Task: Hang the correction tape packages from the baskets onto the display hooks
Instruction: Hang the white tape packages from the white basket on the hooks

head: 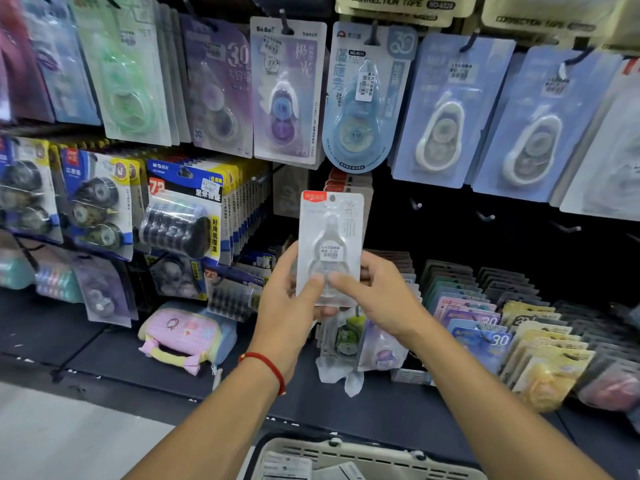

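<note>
- Landmark for all of this is the white correction tape package (330,244), held upright dead center in front of the display wall, red tab at its top left corner.
- Far left of it, blue-and-yellow multi-pack cards (93,199) hang in rows, and lower down a pink pouch (180,336) sits on the dark shelf (86,344).
- Left hand (289,299) grips the package's lower left edge, thumb pressed on the front of the blister, fingers wrapped behind. Red string bracelet (266,367) on that wrist.
- Straight above the package hang a lilac card (285,91) and a light blue rounded card (360,98), each on its own hook.
- Right hand (377,299) pinches the lower right edge, thumb on the front almost meeting the other thumb, fingers curled behind.
- Just below the package, a couple more clear-wrapped tapes (346,341) lie on the shelf.
- Right of the package are bare hooks (485,216) against the dark back panel, and below those, filed rows of pastel cards (512,337).
- Well below it, at the bottom edge, the rim of a beige basket (349,452) with packs inside.
</note>
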Available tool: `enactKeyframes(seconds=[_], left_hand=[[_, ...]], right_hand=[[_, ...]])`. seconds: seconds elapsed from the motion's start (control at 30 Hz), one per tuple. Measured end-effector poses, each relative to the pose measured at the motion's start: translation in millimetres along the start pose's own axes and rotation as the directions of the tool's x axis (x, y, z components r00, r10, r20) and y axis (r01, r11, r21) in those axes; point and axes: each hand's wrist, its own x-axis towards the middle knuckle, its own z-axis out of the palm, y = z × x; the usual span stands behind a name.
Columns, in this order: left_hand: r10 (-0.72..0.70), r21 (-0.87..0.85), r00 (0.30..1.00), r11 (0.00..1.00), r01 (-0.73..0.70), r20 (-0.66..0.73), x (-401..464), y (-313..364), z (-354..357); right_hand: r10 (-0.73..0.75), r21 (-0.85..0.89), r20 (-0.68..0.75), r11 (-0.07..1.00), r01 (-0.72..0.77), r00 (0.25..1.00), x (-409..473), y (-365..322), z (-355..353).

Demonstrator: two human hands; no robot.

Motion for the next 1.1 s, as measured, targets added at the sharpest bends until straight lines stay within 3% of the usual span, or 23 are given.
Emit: enactKeyframes(seconds=[0.43,0.53,0.6,0.67,0.73,0.87,1.0,1.1], left_hand=[[-0.006,0.131,0.999,0.991,0.012,-0.043,14,-4,0],[-0.013,0.141,0.998,0.99,0.021,-0.055,18,-9,-3],[-0.024,0.173,0.999,0.984,0.031,-0.043,23,-14,-3],[-0.05,0.198,0.999,0.979,0.05,-0.007,28,-18,-2],[-0.072,0.26,0.997,0.964,0.065,0.019,32,-23,-5],[-0.101,0.386,0.993,0.92,0.072,0.057,39,-30,-16],[-0.133,0.42,0.987,0.904,0.082,0.095,44,-34,-24],[-0.14,0.477,0.988,0.874,0.09,0.07,45,-38,-27]], right_hand=[[0.079,0.208,-0.167,0.977,-0.043,0.983,-4,-7,-2],[0.103,0.074,-0.255,0.993,-0.087,0.962,-6,2,4],[-0.033,-0.223,-0.394,0.973,-0.061,0.918,-10,12,8],[-0.331,-0.542,-0.402,0.838,0.07,0.854,-12,21,9],[-0.508,-0.753,-0.253,0.638,0.162,0.824,-8,30,8],[-0.402,-0.887,-0.035,0.434,0.157,0.915,20,50,17],[-0.279,-0.968,-0.05,0.249,0.021,0.959,62,57,23],[-0.199,-0.974,-0.07,0.226,-0.024,0.977,87,60,24]])
